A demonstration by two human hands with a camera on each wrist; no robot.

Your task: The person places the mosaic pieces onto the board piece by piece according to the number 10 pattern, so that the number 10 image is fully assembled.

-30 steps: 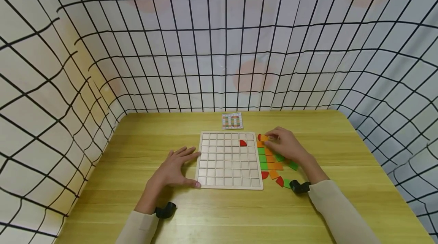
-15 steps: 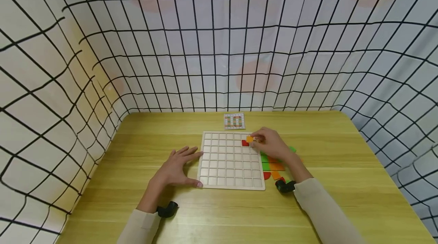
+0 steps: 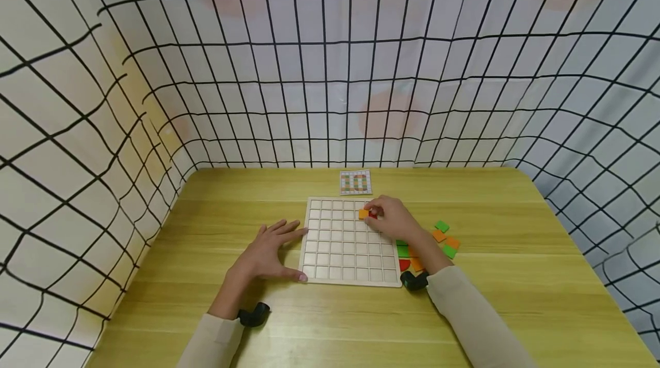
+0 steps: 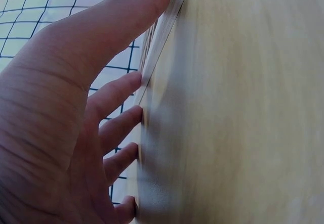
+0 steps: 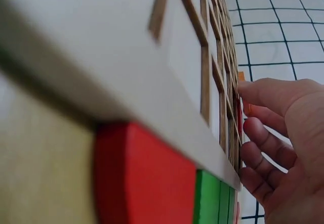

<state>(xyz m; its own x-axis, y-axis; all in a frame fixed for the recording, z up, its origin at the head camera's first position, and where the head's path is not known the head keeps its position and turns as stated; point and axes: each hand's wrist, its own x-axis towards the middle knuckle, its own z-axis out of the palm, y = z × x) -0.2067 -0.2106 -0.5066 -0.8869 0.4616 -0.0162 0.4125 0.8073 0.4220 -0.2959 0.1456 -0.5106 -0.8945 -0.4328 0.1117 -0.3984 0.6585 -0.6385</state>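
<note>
A wooden grid board (image 3: 330, 247) lies flat on the table. My left hand (image 3: 268, 253) rests at the board's left side with fingers spread; thumb and forefinger touch its edge. In the left wrist view, the fingertips (image 4: 134, 150) reach down to the tabletop. Over the upper right of the board, my right hand (image 3: 394, 220) pinches an orange square tile (image 3: 363, 214) between thumb and finger. Just right of it sits a red rounded tile (image 3: 373, 215), partly covered by the fingers. Whether the orange tile touches the board is unclear.
Loose green (image 3: 442, 226), orange (image 3: 452, 243) and red tiles (image 3: 404, 265) lie right of the board, some under my right forearm. A small patterned card (image 3: 356, 182) lies behind the board. Grid-patterned cloth (image 3: 330, 98) hangs around the table.
My right hand has moved left from the loose tiles onto the board, carrying the orange tile past the red one. My left hand has stayed at the board's edge.
</note>
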